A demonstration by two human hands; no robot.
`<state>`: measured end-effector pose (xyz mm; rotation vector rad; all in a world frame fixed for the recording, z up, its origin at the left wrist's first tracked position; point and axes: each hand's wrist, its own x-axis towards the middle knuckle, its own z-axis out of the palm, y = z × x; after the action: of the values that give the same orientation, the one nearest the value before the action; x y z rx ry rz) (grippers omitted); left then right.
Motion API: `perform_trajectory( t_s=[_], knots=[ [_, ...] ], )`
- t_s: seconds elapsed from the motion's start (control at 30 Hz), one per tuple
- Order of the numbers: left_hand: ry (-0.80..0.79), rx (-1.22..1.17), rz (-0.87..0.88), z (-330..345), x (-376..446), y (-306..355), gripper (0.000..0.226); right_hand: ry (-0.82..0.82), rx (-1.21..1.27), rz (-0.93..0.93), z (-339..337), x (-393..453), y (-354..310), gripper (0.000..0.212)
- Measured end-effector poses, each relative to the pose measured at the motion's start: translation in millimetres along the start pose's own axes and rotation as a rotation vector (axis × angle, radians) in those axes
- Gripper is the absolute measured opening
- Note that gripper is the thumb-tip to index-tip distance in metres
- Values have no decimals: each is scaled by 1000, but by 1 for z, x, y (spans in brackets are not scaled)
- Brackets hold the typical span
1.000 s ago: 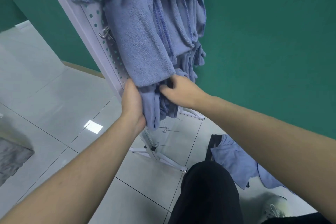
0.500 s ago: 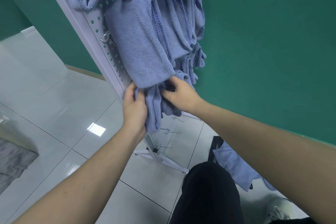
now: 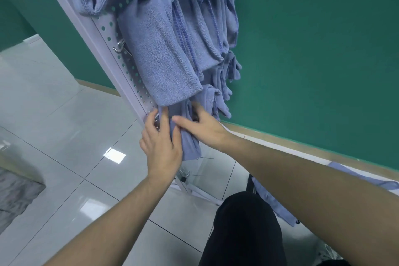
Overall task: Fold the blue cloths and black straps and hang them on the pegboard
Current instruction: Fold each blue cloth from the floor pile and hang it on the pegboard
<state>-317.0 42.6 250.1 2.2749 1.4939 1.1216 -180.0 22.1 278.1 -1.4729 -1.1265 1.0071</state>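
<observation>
A white pegboard [image 3: 129, 84] on a stand leans across the upper left, with several folded blue cloths [image 3: 159, 54] hanging from its hooks. Low on the board hangs a narrow folded blue cloth [image 3: 190, 144]. My left hand [image 3: 160, 144] presses its left side against the board, fingers up by a metal hook. My right hand [image 3: 200, 127] grips the cloth's upper part from the right, thumb across its front. More blue cloth [image 3: 278, 205] lies on the floor at the right, partly hidden behind my right forearm. No black strap is clearly visible.
A bare metal hook [image 3: 118, 46] juts from the pegboard's left side. Thin wire hooks [image 3: 194, 175] stick out near the stand's white feet. My black-trousered leg [image 3: 246, 231] fills the bottom middle. A green wall stands behind, grey tiled floor below, a grey mat [image 3: 15, 198] at left.
The view has moved closer to the board. My left hand slid up along the cloth toward the hook, and my right hand shifted its thumb over the cloth's front.
</observation>
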Motion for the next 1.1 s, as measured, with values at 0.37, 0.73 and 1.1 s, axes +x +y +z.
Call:
perform_trajectory(
  t_s=[0.37,0.73,1.1],
  knots=[
    [-291,111,181,-7,-33,-17,65,-52,-413,43,-31,-16,29,23],
    [-633,-153,194,34,-24,86,5,51,-356,320,-158,-101,80,9],
    [-1145,-178,51,206,-46,165,6,258,-325,574,-278,-161,183,13]
  ],
)
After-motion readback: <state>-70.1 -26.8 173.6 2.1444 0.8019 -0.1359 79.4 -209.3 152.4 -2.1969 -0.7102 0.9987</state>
